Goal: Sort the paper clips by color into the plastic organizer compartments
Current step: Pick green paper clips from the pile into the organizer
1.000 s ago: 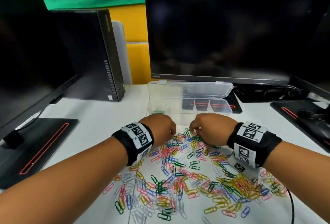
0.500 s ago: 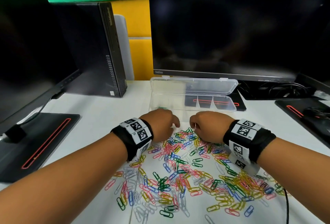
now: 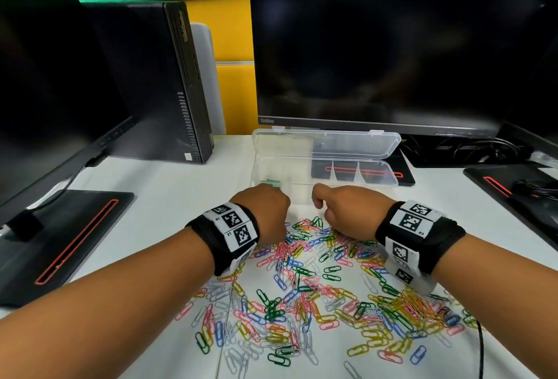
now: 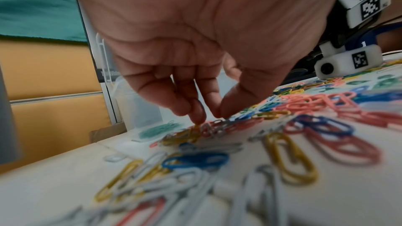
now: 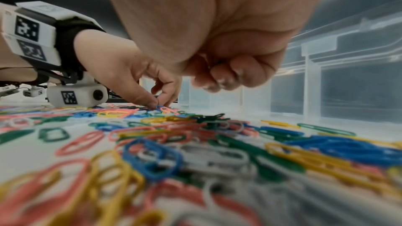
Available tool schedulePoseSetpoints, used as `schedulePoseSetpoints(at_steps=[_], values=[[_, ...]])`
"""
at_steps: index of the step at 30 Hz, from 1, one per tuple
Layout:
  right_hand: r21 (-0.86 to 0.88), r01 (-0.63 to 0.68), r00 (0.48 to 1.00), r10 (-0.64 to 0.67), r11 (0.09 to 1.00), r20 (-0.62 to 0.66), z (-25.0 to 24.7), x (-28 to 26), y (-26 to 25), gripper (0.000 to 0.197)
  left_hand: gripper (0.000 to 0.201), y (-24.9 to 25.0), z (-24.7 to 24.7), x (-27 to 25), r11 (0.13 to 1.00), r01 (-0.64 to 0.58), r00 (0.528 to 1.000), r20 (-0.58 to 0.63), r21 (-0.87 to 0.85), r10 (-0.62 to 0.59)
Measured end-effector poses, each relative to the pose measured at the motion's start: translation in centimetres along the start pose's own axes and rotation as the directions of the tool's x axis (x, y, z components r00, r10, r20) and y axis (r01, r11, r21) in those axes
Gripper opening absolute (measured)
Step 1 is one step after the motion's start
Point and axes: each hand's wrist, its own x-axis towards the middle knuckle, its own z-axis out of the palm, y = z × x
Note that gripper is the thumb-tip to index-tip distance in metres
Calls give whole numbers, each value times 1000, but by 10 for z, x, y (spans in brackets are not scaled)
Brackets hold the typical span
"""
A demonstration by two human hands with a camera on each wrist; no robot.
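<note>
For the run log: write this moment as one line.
left hand: pinching at clip pile | right hand: curled above pile, contents unclear | organizer: open, green clips in

On the desk, the paper clips spread across the near middle. The plastic organizer lies behind them at 12 o'clock, its lid open at the back. A monitor stands behind the organizer. At 10 o'clock stands a desktop computer, with another monitor to its left. Both hands are at the heap's far edge, left hand at 11 o'clock, right hand at 1 o'clock.
</note>
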Motion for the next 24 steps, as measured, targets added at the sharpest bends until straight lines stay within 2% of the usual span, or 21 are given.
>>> schedulePoseSetpoints(at_steps=[2,5,7,10,16,21,23,24], values=[[2,-8,998,8,1000,65,-1,0,-2,18,11,0,0,-1,1000,17,999,-34,-17,-18],[-22,-15,991,18,1000,136,-1,0,-4,28,31,1,3,1,995,-38,997,-74,-87,32],[-7,-13,991,14,1000,137,0,2,-4,23,28,4,2,3,988,-99,992,-89,-119,89],[0,-15,991,14,1000,134,-2,1,-6,13,24,8,0,6,983,-167,984,-70,-78,162],[-62,-26,990,34,998,138,1,-1,-9,7,18,10,0,11,994,-95,995,6,-61,96],[25,-64,995,62,998,73,-7,-4,-9,21,12,-7,-16,7,962,14,999,39,-272,-3],[52,-63,997,61,997,40,-8,-4,-8,25,10,-15,-21,5,959,47,998,60,-279,-31],[71,-64,998,62,995,30,-7,-4,-7,21,7,-17,-22,4,962,58,997,71,-266,-40]])
